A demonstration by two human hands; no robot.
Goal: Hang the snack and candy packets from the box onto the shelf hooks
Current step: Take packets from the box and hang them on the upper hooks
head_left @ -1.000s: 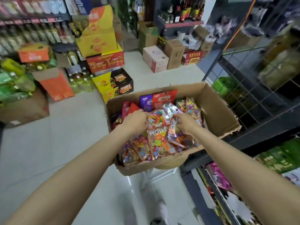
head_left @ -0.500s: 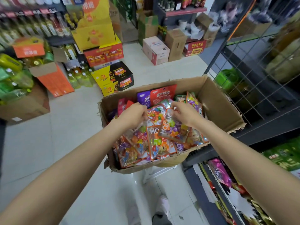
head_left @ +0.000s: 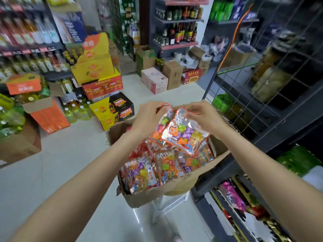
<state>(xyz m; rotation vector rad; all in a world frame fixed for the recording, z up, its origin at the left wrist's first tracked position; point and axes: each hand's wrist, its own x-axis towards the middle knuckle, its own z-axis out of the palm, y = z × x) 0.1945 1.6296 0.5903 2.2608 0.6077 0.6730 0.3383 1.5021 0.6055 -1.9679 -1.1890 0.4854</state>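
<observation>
A torn cardboard box (head_left: 153, 195) stands on a white stool below my arms, full of several colourful candy packets (head_left: 152, 170). Above it my left hand (head_left: 148, 117) pinches the top edge of one clear, orange-trimmed candy packet (head_left: 161, 122). My right hand (head_left: 203, 117) grips the top of a second candy packet (head_left: 185, 135) that overlaps the first. Both packets hang over the box. The dark wire-grid shelf (head_left: 248, 81) rises to the right; no hooks show clearly on it.
Stacked drink cartons (head_left: 104, 88) and bottle shelves line the left side. Cardboard boxes (head_left: 162, 79) sit on the floor ahead. A low rack with packets (head_left: 232, 196) lies at the bottom right. Pale tiled floor (head_left: 70, 163) stretches between them.
Both hands rose out of the box, each lifting a candy packet by its top edge. The view tilted upward, showing more of the shelves.
</observation>
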